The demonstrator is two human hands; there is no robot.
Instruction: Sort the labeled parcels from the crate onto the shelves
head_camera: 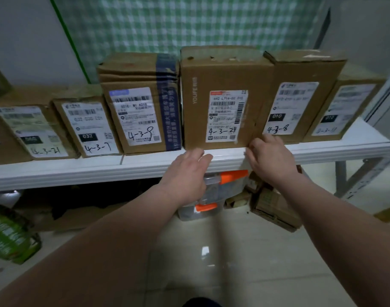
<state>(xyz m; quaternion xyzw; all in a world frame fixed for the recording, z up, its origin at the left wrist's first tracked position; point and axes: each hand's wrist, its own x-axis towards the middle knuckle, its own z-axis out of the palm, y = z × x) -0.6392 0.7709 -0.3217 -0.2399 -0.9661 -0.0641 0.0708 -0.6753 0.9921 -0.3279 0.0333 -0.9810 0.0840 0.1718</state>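
Observation:
A tall brown parcel marked 4-3-24 (220,69) stands upright on the white shelf (145,167), in a row of labeled cardboard parcels. My right hand (269,156) touches its lower right corner with its fingertips, fingers loosely bent. At the shelf's front edge, just below the parcel's lower left corner, my left hand (187,169) hovers with straight fingers and holds nothing. Left of it stand parcel 4-3-9 (141,85) and parcel 4-3-7 (90,127). Parcel 4-3-8 (300,72) stands to its right. The crate is not in view.
More parcels sit at both ends of the row. Under the shelf are a clear plastic box with orange clips (214,196), loose cardboard boxes (276,207) and a green bag (10,238) at left. A metal shelf leg (340,178) stands at right. Tiled floor lies in front.

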